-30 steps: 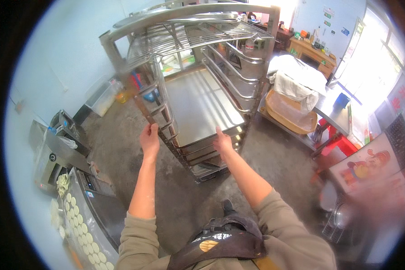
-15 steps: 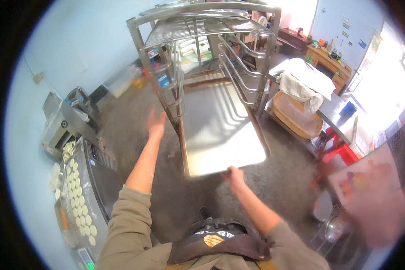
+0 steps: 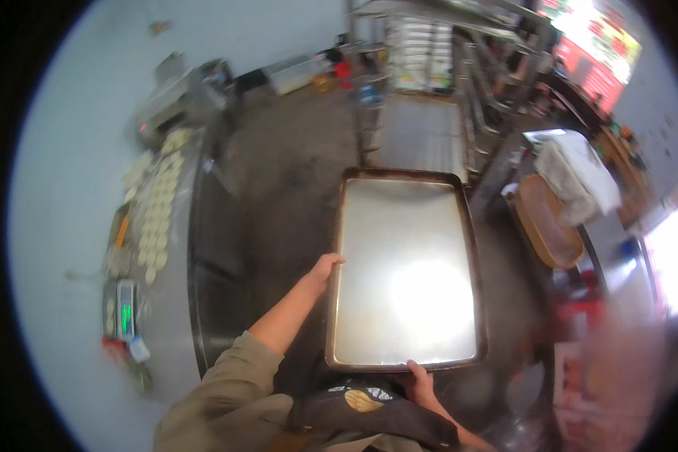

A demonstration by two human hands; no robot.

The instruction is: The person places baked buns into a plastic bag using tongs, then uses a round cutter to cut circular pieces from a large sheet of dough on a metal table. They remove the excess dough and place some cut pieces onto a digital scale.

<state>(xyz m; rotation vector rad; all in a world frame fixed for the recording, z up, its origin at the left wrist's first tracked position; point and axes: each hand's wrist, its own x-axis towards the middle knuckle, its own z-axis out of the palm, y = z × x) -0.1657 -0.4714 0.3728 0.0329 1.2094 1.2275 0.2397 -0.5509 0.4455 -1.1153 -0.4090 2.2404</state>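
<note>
A large rectangular baking tray [image 3: 384, 248], shiny inside with a browned rim, is held out level in front of me. My left hand [image 3: 325, 271] is closed on its left side edge. On the near edge, my right hand [image 3: 419, 377] grips with the thumb over the rim and the fingers hidden below. The tray's surface is bare apart from a bright glare. Beyond its far edge stands a metal tray rack [image 3: 471, 98], blurred, with another tray [image 3: 422, 135] low inside it.
On the left a worktop [image 3: 177, 279] bears rows of pale dough rounds [image 3: 157, 222], a scale [image 3: 125, 309] and, at its far end, a machine [image 3: 166, 102]. To the right, a tan oval tub [image 3: 546, 222] sits beside cloths [image 3: 580, 177].
The tray has come out of the rack toward me. My left hand, free before, now holds its left edge; my right hand keeps the near edge. My view has turned left.
</note>
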